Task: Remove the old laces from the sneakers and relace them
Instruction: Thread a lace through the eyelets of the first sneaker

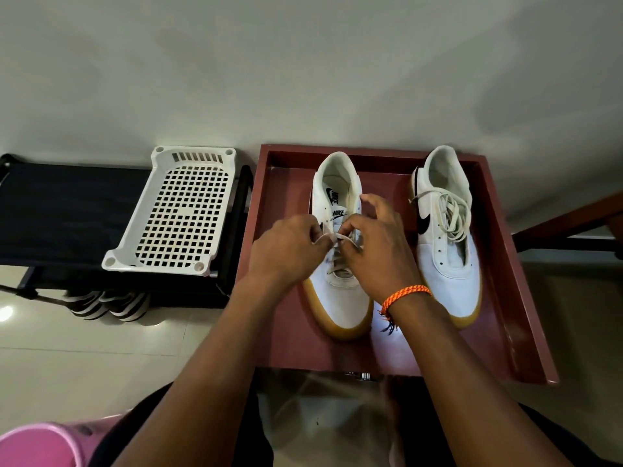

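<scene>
Two white sneakers with tan soles stand on a dark red tray [505, 298]. The left sneaker [340, 298] has a white lace [337, 264] threaded through its lower eyelets. My left hand [286, 247] and my right hand [374, 244] meet over its tongue, each pinching a part of that lace near the middle eyelets. An orange cord bracelet sits on my right wrist. The right sneaker [448, 264] has bare eyelets, and a loose white lace [448, 210] lies bundled on top of its opening.
A white perforated plastic basket [178, 214] sits on a black fabric rack [60, 210] to the left of the tray. Striped shoes [108, 305] lie on the floor under the rack. A pink object [37, 443] shows at the bottom left corner.
</scene>
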{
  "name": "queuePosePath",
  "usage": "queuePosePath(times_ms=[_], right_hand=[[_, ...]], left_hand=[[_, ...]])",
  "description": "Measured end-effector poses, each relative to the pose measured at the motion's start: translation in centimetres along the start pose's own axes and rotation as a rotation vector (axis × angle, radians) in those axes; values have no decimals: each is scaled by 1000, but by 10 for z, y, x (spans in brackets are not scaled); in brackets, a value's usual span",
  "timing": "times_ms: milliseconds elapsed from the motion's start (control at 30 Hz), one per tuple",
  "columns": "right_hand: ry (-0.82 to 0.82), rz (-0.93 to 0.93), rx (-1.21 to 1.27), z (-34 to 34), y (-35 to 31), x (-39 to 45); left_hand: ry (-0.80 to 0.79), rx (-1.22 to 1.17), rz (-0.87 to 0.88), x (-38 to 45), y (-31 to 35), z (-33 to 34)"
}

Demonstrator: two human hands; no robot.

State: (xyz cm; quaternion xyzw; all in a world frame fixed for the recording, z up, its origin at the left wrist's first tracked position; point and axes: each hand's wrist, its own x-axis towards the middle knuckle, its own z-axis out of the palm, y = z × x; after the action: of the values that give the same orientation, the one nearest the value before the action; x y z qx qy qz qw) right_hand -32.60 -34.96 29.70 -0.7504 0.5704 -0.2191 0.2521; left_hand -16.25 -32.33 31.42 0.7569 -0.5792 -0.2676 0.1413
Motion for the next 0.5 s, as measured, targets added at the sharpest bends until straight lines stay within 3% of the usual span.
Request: queuePosePath(times_ms=[133, 300, 500], right_hand=[[-14, -2, -31, -3, 1, -1], [-17, 2, -47, -2, 3, 0], [-11, 3, -25, -2, 5, 0]], left_hand=[[61, -174, 74, 6, -1, 2], [-41, -763, 82, 3, -1, -13], [-167, -1247, 113, 1, 2, -30]])
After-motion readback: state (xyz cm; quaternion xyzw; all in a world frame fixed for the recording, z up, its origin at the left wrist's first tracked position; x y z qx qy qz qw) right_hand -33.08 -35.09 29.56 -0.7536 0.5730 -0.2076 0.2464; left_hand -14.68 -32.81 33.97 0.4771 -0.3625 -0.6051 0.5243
